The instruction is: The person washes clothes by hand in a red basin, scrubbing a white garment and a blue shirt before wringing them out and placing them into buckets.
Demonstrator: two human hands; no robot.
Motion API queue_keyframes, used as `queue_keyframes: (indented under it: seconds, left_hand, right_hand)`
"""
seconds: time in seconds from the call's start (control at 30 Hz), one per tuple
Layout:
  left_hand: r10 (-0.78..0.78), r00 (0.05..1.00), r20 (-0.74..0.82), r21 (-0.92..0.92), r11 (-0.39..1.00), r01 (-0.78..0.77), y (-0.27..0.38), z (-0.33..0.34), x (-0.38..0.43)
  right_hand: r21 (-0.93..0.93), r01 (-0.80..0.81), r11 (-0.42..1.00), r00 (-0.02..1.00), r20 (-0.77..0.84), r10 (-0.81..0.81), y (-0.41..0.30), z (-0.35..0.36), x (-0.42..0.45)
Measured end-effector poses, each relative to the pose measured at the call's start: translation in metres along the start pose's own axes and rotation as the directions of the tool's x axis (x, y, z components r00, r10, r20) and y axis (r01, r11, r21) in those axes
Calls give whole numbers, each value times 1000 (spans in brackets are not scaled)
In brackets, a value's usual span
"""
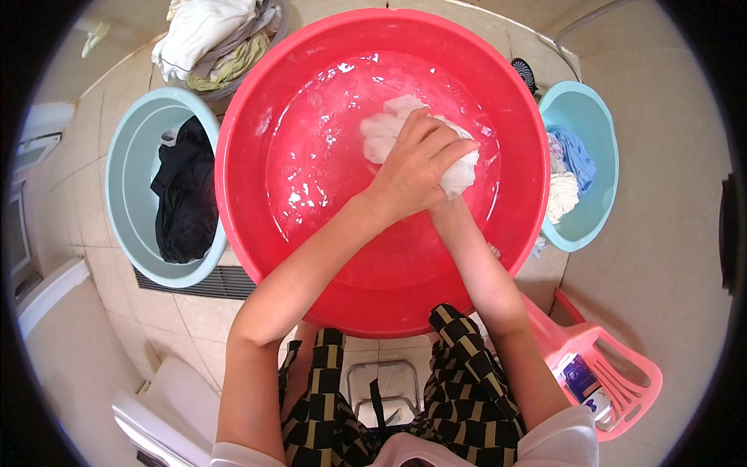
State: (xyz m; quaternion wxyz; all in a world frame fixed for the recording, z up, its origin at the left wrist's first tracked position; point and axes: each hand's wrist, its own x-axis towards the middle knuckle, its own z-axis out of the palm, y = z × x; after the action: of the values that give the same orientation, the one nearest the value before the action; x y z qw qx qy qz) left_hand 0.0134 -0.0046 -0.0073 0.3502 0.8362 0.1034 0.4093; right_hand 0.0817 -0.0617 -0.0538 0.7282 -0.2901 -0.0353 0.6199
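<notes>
A bunched wet white cloth (388, 131) is held above shallow water in a large red basin (373, 312). My left hand (414, 160) lies over the cloth, its fingers curled around it and pointing to the upper right. Beneath it, my right hand (439, 199) meets the same cloth from below; the left hand and the cloth cover most of it. Both forearms cross the basin's near rim, and the wrists come close together. Ripples and bright reflections show on the water (318, 146), mostly left of the hands.
Left of the basin, a light blue tub (131, 192) holds black clothing (187, 198). Another light blue tub (601, 169), at right, contains blue and cream cloths. Piled laundry (216, 35) stands at upper left. A pink plastic rack (642, 373) with a bottle is at lower right, a floor drain grate (198, 285) at left.
</notes>
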Motion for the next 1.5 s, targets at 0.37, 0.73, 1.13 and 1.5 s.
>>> queue_keyframes:
  seconds: [0.37, 0.73, 1.13, 1.5]
  left_hand:
    - [-158, 978, -138, -273, 955, 116, 20, 9, 13]
    - [-524, 842, -128, -316, 826, 467, 9, -18, 0]
    - [99, 994, 45, -7, 995, -98, -25, -60, 18]
    - [-902, 430, -23, -910, 197, 366, -15, -29, 24]
  right_hand:
    - [252, -142, 957, 977, 189, 95, -8, 20, -4]
    - [301, 4, 954, 998, 51, -21, -42, -10, 23]
    - [-6, -147, 989, 898, -421, 131, -56, 63, 10]
    - [-378, 300, 876, 842, -326, -429, -51, 95, 14]
